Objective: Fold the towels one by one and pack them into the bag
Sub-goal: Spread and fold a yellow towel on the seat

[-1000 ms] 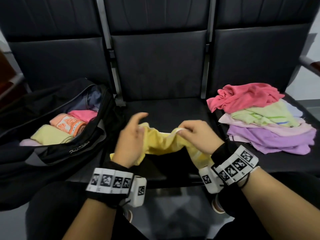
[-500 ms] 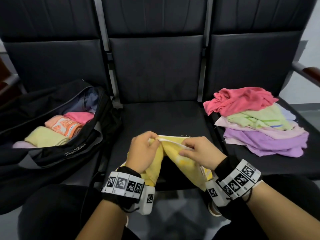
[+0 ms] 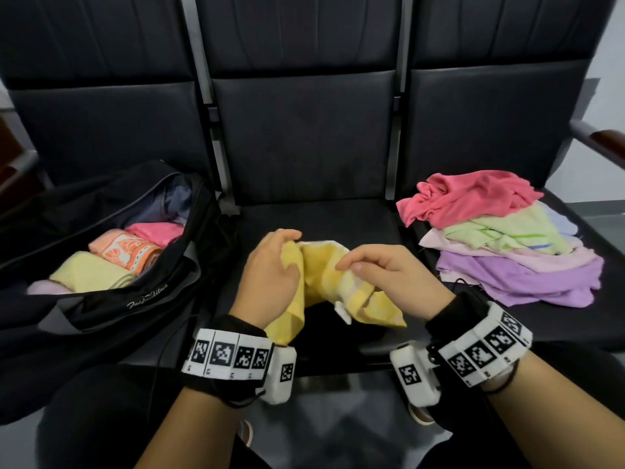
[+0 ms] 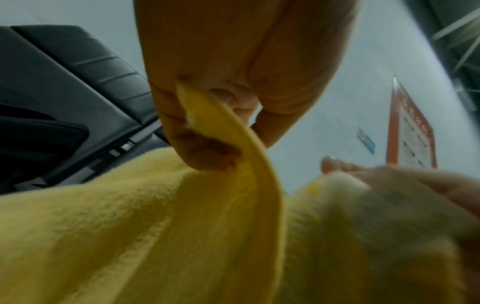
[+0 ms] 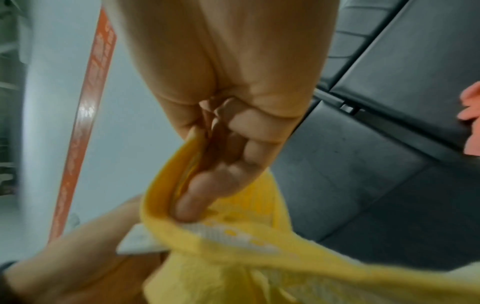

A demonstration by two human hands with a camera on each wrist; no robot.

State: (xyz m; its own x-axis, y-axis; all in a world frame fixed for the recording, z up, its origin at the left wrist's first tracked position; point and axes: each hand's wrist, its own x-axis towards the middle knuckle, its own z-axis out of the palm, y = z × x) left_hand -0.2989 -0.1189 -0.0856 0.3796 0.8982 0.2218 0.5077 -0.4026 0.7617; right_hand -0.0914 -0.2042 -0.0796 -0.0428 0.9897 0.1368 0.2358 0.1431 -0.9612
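Observation:
A yellow towel [image 3: 321, 282] with white checks is bunched between both hands above the front of the middle seat. My left hand [image 3: 270, 269] grips its left edge, fingers curled round the hem [image 4: 228, 127]. My right hand [image 3: 382, 272] pinches the right part, fingers curled into the cloth [image 5: 207, 195]. The towel's ends hang down below the wrists. An open black bag [image 3: 128, 299] lies on the left seat and holds folded towels: pale yellow [image 3: 88, 272], orange patterned [image 3: 125, 248], pink [image 3: 155, 231].
On the right seat lies a pile of unfolded towels [image 3: 507, 238]: pink on top, then green, pale pink and purple. Black seat backs [image 3: 304, 130] rise behind. A wooden armrest [image 3: 602, 140] sticks out at far right. My knees are below the seat's front edge.
Both hands have regripped the yellow towel and drawn it into a tighter bunch; the left hand's fingers, raised a second ago, now curl round the cloth.

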